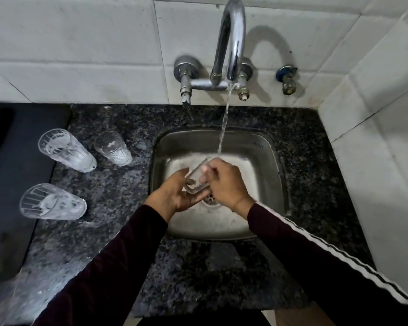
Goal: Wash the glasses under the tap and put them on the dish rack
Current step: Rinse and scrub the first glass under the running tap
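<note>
Over the steel sink [266, 147] my left hand [174, 196] cups the base of a clear glass [197, 177], which tilts up to the right. My right hand [226, 182] grips its upper part, with fingers curled at the rim. Water runs from the chrome tap [232, 41] onto the rim of the glass. Three more glasses with soap foam stand on the counter to the left: one at the back left [65, 149], one beside it [112, 148], one nearer [52, 202].
A dark mat or tray [17, 184] lies at the far left of the speckled granite counter [304, 184]. White tiled walls close in behind and on the right. A small valve [287, 80] sticks out of the back wall.
</note>
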